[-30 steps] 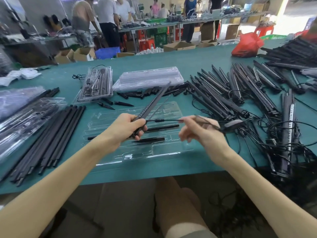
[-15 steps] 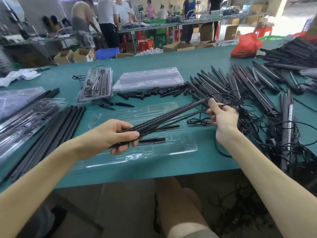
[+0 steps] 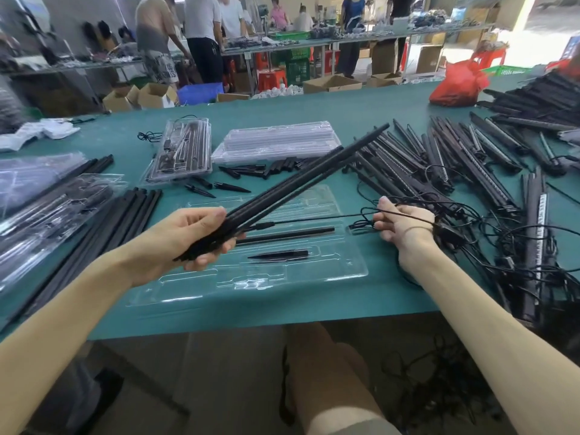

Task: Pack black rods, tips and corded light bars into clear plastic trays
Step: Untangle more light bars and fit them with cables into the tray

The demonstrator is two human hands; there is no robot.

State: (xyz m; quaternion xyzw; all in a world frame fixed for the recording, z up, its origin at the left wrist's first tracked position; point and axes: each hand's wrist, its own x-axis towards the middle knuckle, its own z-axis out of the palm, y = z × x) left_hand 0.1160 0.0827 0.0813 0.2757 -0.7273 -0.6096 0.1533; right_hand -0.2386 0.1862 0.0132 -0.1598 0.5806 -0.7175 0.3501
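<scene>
Inside tray (image 3: 351, 271): 1 rod (image 3: 282, 235), 1 tip (image 3: 279, 255) (L hand (image 3: 188, 237) bars (image 3: 298, 180), R hand (image 3: 405, 227) cord (image 3: 314, 218)).

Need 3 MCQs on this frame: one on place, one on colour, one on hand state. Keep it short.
1. In the open clear tray, the pointed tip lies:
A) beyond the black rod
B) nearer the person than the rod
C) outside the tray

2. The plastic bag at the far right of the table is:
A) blue
B) white
C) red

3. The right hand is:
A) holding a cord
B) flat on the table
C) gripping a rod

Answers:
1 B, the tip sits in the tray compartment on the person's side of the rod.
2 C, the bag is plainly red.
3 A, its fingers curl round the thin black cord that runs towards the light bars in the left hand.
</scene>
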